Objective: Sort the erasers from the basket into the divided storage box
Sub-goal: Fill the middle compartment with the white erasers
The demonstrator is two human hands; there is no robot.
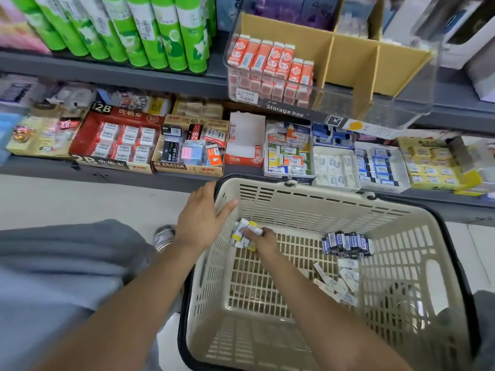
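Note:
A beige slotted basket [308, 202] stands on the floor below the shelves. My left hand [199, 218] grips its near left rim. My right hand [263, 241] reaches into the far left corner and closes on a clump of yellow-and-white erasers [245, 231]. A pile of blue-and-black erasers [347, 243] lies at the basket's right, with several white erasers [338, 282] loose below it. The clear divided storage box [375, 113] sits on the upper shelf. Its left compartment holds orange erasers [270, 68]; the cardboard-divided compartments to the right look empty.
The lower shelf carries open trays of erasers: a red 2B box [115, 140], a 4B eraser box [191, 148] and white trays [334, 164]. Green cans [150, 30] stand on the upper shelf at left. My grey trouser leg [61, 266] and shoe [164, 235] are left of the basket.

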